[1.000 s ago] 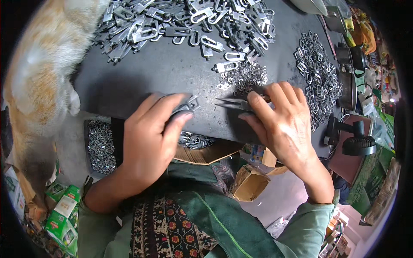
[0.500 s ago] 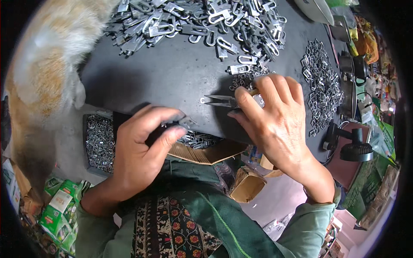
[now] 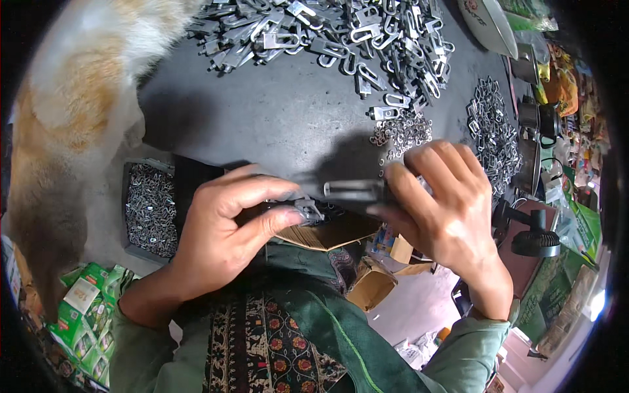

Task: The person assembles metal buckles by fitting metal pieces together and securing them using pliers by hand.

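My left hand (image 3: 229,223) pinches a small grey metal clasp (image 3: 310,209) between thumb and fingers, just off the table's near edge. My right hand (image 3: 452,209) is closed around needle-nose pliers (image 3: 357,190), their handles mostly hidden by the fingers. The jaws point left toward the clasp and are blurred by motion. A bright bit of metal, probably a small ring, shows at their tips. Beyond the right hand lies a heap of tiny metal rings (image 3: 406,134). Behind it spreads a large pile of metal clasps (image 3: 282,39).
An open cardboard box (image 3: 327,237) sits below the table edge. Small metal parts (image 3: 151,209) fill a grey crate at left. A furry orange-and-white animal (image 3: 78,111) lies at far left. Metal links (image 3: 491,131) and a black fan (image 3: 534,243) are at right.
The pliers have lifted off the table and come nearer to me with my right hand, away from the rings. My left hand has shifted slightly right, still pinching the clasp.
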`<state>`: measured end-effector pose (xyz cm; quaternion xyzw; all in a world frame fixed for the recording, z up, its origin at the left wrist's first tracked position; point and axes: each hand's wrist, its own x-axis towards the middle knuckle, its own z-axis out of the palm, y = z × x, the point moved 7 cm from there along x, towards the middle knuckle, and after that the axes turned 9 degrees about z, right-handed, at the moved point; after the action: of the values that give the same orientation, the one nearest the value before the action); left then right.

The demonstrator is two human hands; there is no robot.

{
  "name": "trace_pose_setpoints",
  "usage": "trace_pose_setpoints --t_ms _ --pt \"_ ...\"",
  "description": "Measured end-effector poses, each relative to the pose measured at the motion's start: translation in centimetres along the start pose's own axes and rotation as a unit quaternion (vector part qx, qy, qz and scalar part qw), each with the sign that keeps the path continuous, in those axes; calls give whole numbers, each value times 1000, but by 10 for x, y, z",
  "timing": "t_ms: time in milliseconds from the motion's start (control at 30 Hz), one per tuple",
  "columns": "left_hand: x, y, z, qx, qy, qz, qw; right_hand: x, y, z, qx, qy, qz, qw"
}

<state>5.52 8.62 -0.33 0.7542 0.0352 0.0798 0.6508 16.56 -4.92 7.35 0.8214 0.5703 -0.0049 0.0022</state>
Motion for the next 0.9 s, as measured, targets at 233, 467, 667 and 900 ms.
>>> trace_pose_setpoints --t_ms 233,467,667,900 --pt "-7 -14 24 -273 -74 -224 933 -11 -5 -6 93 22 -61 994" --pt "4 -7 30 -283 -79 -163 942 -13 2 -1 147 12 -35 988" --pt "7 -8 34 -318 -82 -186 926 -15 7 -1 150 29 -61 986" --pt "6 -2 37 -261 -99 -234 932 -21 3 0 96 77 -76 990"
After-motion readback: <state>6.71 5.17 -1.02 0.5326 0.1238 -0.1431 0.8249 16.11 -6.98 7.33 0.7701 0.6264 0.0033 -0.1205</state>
